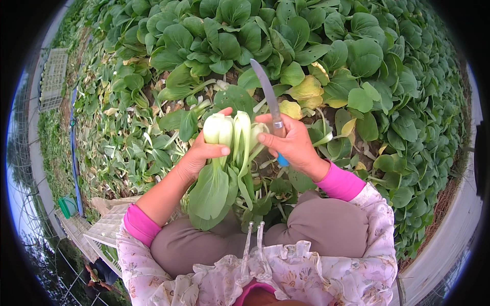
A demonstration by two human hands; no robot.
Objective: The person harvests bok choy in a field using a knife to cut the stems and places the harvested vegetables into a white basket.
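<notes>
My left hand point(194, 155) is closed around a head of bok choy point(217, 130), held with its pale base up and its green leaves hanging down above my lap. A knife point(269, 97) with a curved blade and a blue handle is gripped in my right hand point(297, 146), its blade pointing up and away from me. The thumb and fingers of that same hand also pinch pale stalks at the right side of the bok choy. Some of these stalks bend over and hang downward. Exactly where they join the head is partly hidden.
Dense rows of growing bok choy point(367, 56) spread ahead and to the right. Cut leaves point(122, 163) litter the ground at left. Pale plastic crates point(109, 227) stand at my lower left, near a green container point(67, 207) and a blue hose point(75, 148). Another crate point(53, 76) lies farther off.
</notes>
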